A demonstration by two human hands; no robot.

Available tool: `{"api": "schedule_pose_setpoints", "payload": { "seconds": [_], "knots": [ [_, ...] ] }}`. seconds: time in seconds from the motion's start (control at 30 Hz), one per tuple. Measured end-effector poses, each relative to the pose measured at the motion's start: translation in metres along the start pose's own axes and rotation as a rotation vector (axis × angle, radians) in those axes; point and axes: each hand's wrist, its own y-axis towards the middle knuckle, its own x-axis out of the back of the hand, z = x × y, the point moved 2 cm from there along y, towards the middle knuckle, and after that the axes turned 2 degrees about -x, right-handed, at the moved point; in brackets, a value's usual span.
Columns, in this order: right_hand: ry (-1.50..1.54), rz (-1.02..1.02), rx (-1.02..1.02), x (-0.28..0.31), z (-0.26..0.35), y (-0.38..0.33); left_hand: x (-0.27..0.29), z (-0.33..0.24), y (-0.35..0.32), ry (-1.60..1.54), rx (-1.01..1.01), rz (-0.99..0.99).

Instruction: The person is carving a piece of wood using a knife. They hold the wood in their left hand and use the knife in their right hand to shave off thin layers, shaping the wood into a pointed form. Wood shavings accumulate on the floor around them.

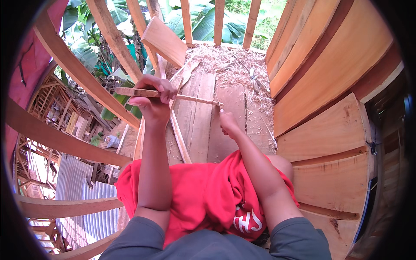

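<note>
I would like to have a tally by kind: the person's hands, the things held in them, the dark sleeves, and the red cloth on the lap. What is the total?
Left hand and right hand: 2
Wooden stick, held: 1
Thin tool, held: 1
Dark left sleeve and dark right sleeve: 2
Red cloth: 1
Total: 7

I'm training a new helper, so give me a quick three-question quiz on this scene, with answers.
1. What does the left hand grip?
A) a rope
B) a stick
C) a bucket
2. True or false: the cloth with white lettering is blue.
3. Fill in: curly wood ______ cover the far end of the floor.

Key:
1. B
2. False; it is red.
3. shavings
</note>
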Motion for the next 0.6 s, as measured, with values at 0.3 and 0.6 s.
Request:
{"api": "schedule_pose_setpoints", "payload": {
  "seconds": [0.3,0.6],
  "knots": [
    [-0.524,-0.232,0.247,0.01,-0.005,0.031,-0.003,0.002,0.011,0.175,-0.146,-0.338],
    [-0.394,-0.054,0.354,-0.001,0.009,0.035,0.007,0.001,0.018,0.052,-0.068,-0.381]
  ]
}}
